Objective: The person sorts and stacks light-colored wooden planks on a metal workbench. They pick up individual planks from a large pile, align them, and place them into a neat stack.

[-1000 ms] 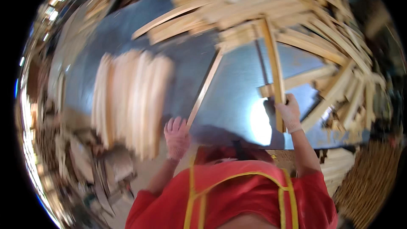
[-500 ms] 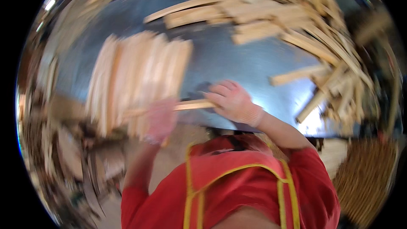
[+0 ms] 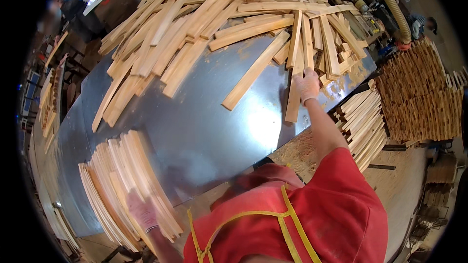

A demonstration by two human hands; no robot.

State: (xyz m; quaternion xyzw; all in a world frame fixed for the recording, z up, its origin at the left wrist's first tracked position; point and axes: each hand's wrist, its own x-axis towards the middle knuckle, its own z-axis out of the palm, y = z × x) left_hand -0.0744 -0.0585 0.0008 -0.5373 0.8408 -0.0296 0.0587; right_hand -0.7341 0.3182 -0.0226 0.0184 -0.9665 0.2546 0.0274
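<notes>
My right hand (image 3: 307, 86), in a pale glove, reaches to the right part of the metal-topped table. Its fingers close on the edge of a long wooden strip (image 3: 292, 104), whose near end points toward me. Over at the lower left, my left hand (image 3: 141, 209), also gloved, rests on a row of wooden strips (image 3: 134, 158) laid side by side. Its fingers are blurred, so whether they grip one of these strips is unclear. One loose strip (image 3: 256, 72) lies at a slant left of my right hand.
A loose heap of strips (image 3: 180, 29) covers the table's far side. Beyond the right edge stand a stack of pale strips (image 3: 363, 124) and a tall stack of brown wood (image 3: 419, 92). A ribbed hose (image 3: 390, 0) hangs at the far right, near another person (image 3: 421, 23).
The view has swung to the right. My right hand has left the strip that both hands were on and reached out to the heap. My left hand stays by the row.
</notes>
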